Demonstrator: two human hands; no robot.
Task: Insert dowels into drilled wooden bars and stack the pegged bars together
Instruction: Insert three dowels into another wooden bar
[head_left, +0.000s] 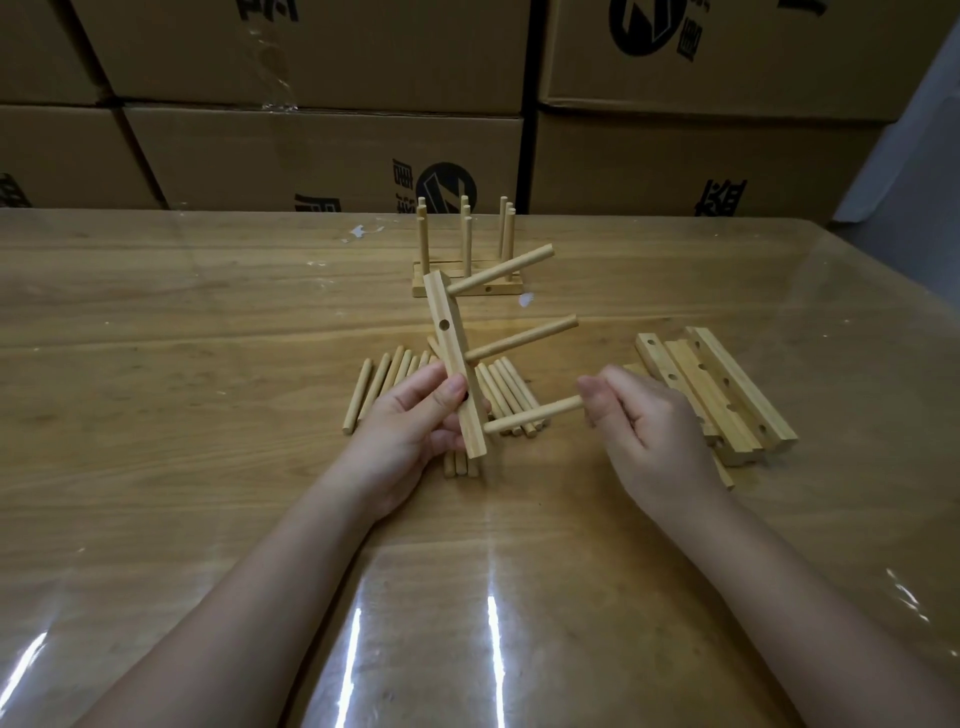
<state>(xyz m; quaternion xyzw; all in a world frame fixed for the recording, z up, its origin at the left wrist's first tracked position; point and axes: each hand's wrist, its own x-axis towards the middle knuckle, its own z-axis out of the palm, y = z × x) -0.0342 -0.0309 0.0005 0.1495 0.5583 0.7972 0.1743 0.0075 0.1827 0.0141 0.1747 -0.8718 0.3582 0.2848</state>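
Bench first, spare dowels lying beneath my left fingers. Those grip the bar near its lower end; my right fingers pinch a third dowel, its tip at the bar just beside my left thumb. I'd line it square with the hole, then push.

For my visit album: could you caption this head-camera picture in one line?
Left hand grips a drilled bar with two dowels fitted; right hand pinches a third dowel at its lower end.
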